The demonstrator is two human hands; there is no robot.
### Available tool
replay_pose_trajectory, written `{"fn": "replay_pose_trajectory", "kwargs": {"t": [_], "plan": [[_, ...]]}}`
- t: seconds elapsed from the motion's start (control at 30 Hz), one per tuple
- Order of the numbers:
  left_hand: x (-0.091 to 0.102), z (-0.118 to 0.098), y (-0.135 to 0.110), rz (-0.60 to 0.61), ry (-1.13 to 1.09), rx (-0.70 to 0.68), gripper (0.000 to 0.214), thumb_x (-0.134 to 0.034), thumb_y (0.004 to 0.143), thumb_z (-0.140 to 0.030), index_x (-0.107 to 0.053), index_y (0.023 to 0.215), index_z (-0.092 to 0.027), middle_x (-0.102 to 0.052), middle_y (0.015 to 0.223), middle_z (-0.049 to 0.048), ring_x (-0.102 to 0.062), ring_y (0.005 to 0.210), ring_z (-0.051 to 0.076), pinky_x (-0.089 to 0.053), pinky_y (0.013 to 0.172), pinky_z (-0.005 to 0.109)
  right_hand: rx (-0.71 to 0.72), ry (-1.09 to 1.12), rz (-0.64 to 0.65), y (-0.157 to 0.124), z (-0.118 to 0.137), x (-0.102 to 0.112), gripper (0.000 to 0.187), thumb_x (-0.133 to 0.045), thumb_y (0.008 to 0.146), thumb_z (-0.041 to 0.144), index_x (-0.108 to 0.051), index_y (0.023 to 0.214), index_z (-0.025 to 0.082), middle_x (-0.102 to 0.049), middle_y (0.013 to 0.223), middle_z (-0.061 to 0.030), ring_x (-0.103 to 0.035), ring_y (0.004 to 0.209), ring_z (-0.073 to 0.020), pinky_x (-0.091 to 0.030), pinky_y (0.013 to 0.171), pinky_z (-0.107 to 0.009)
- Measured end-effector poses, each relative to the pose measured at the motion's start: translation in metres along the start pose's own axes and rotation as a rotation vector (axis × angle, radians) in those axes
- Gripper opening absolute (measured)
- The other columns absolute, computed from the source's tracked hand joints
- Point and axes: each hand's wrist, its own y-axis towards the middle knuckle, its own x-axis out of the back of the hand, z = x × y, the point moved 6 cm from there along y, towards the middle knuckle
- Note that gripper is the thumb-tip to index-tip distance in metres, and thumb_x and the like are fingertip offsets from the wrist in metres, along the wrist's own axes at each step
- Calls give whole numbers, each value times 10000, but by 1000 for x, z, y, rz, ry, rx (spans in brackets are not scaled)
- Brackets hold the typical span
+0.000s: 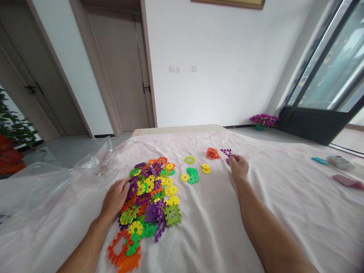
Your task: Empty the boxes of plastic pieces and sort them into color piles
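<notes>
My right hand (239,165) pinches a purple triangular plastic building piece (226,152) by its near corner, just above the cloth. Beside it sits a small heap of orange pieces (213,153). My left hand (116,194) rests against the left edge of a mixed pile of plastic building pieces (149,185), thumb and forefinger a little apart; its other fingers are partly hidden. Purple, yellow, green and orange shapes make up the pile. Between the hands lie stacked green pieces (193,176), yellow flower-shaped discs (206,168) and a lime ring-like piece (190,159).
Clear plastic packaging (96,161) lies left of the pile on the pale tablecloth (204,227). At the right edge are a blue object (320,160), a white box-like item (340,162) and a pink item (348,181). A potted flower (264,120) stands on the floor beyond.
</notes>
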Motion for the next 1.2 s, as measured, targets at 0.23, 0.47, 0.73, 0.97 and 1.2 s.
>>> {"fn": "replay_pose_trajectory", "kwargs": {"t": [0.23, 0.47, 0.73, 0.97, 1.2], "plan": [[-1, 3, 1, -17, 0, -15, 479, -336, 917, -437, -643, 1178, -178, -662, 1210, 91, -585, 1156, 235, -417, 1046, 362, -104, -93, -153, 6, -15, 17, 403, -487, 823, 336, -723, 1090, 149, -679, 1091, -180, -626, 949, -277, -457, 845, -400], [1, -1, 0, -23, 8, -17, 477, -339, 913, -435, -651, 1171, -183, -667, 1210, 84, -597, 1148, 227, -420, 1043, 346, 376, 191, 268, -49, 69, -36, 269, -553, 808, 341, -732, 934, 183, -728, 865, -63, -631, 729, -184, -481, 744, -306], [2, -2, -1, -4, 1, 5, 483, -331, 922, -435, -638, 1190, -176, -651, 1231, 89, -581, 1168, 233, -406, 1057, 359, 869, 48, 911, -193, 166, -60, 161, -628, 860, 331, -746, 923, 242, -706, 878, -20, -628, 777, -149, -416, 687, -243], [2, -3, -1, -3, -4, 0, 470, -333, 923, -424, -637, 1185, -180, -649, 1229, 93, -575, 1166, 238, -401, 1060, 377, 968, -148, 998, -228, 175, -56, 292, -763, 744, 458, -738, 947, 250, -692, 943, -33, -595, 934, -203, -386, 777, -279], [1, -1, 0, -10, -6, -1, 475, -339, 917, -429, -646, 1179, -178, -657, 1222, 88, -588, 1153, 229, -411, 1053, 355, 737, 37, 1053, -217, 165, -68, 135, -705, 775, 330, -695, 845, 215, -691, 788, 15, -591, 702, -133, -345, 597, -223]]}}
